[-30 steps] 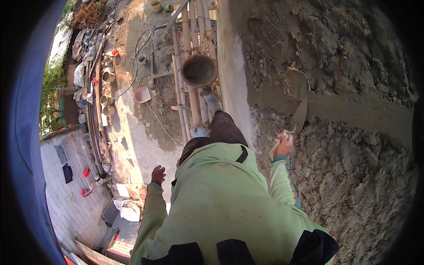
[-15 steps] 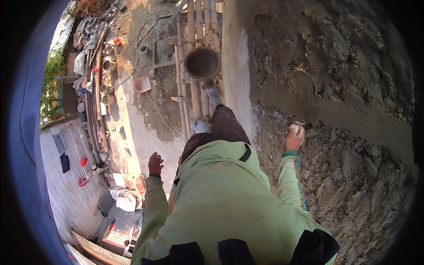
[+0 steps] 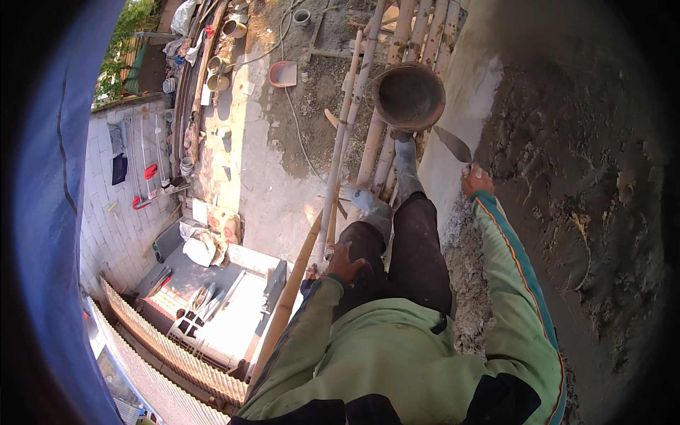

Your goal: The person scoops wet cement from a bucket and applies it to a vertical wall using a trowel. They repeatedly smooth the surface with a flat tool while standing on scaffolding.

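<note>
My right hand [image 3: 478, 181] is closed around the handle of a pointed trowel [image 3: 452, 144], beside the wall. The trowel's metal blade points up and left toward a round basin [image 3: 409, 99], apart from its rim. Grey material shows inside the basin, which stands on bamboo poles [image 3: 368, 152] just beyond my feet. My left hand [image 3: 345, 263] is by my left thigh, its fingers apart and nothing seen in it; whether it touches the trouser leg I cannot tell. Wet, rough mortar covers the wall [image 3: 559, 170] on my right.
I stand on the bamboo scaffold, in grey boots [image 3: 370, 205]. Far below on the left lie a red dustpan-like scoop [image 3: 282, 74], a hose [image 3: 296, 124] and several buckets [image 3: 218, 65]. A bamboo pole [image 3: 287, 312] slants past my left arm. Corrugated sheets [image 3: 170, 347] lie lower left.
My view has swung toward the wall side, and the scene has shifted. My right hand has come away from the mortar with the trowel toward the basin. My left hand is now by my thigh.
</note>
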The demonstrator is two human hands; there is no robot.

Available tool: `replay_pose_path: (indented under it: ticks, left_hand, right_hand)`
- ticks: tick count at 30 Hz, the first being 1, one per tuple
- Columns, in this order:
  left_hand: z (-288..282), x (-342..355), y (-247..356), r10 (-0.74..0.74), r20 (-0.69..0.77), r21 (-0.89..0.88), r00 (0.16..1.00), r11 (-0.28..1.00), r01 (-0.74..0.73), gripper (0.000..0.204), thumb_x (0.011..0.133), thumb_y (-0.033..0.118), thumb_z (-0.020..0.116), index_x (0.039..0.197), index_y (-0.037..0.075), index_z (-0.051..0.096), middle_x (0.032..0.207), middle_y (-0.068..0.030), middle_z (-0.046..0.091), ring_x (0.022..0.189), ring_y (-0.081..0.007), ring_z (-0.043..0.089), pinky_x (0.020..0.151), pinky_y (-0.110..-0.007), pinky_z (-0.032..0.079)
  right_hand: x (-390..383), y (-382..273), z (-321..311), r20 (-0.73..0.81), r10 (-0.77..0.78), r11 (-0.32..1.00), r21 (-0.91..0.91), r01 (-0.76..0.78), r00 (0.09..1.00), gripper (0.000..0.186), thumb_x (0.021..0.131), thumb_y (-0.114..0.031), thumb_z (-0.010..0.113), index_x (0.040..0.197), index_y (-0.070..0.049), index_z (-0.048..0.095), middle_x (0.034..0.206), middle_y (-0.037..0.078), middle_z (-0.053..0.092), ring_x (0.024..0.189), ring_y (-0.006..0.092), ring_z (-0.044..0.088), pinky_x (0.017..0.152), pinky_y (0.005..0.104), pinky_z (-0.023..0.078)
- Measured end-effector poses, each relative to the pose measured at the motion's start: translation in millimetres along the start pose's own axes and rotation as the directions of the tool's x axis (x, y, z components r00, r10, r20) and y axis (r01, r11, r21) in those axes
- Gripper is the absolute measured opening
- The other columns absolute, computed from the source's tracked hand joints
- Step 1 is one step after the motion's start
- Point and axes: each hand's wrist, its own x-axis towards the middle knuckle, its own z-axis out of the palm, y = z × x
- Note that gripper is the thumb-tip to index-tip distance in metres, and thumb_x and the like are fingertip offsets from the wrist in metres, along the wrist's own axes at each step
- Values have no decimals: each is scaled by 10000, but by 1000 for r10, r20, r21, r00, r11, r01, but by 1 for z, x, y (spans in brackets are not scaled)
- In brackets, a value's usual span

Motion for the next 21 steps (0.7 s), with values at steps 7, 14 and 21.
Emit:
replay_pose_path:
  ticks: [7,14,21]
  left_hand:
    - [8,35,69,-261,-44,-3,964,965,261,880,802,463,700,1484,86,292,1535,-201,265,1359,-395,368,1035,-493,403]
    - [17,58,76,-310,-21,-80,950,948,308,875,806,470,698,1488,102,291,1539,-216,250,1386,-404,325,1030,-520,403]
    - [6,62,86,-327,35,-55,944,943,329,868,810,471,692,1492,114,290,1543,-218,238,1395,-406,309,1034,-510,405]
  right_hand:
    - [251,-118,-9,102,-129,960,-237,150,986,446,914,-389,474,1130,-43,655,1106,212,663,1094,399,604,924,483,486]
    - [366,-112,117,499,-505,411,-578,705,704,397,823,-257,593,1168,-65,634,1075,192,666,1093,353,611,944,475,478]
    - [353,-64,156,475,-612,467,-428,774,632,461,875,-150,528,1333,-111,502,1292,123,555,1231,332,504,1054,493,387]
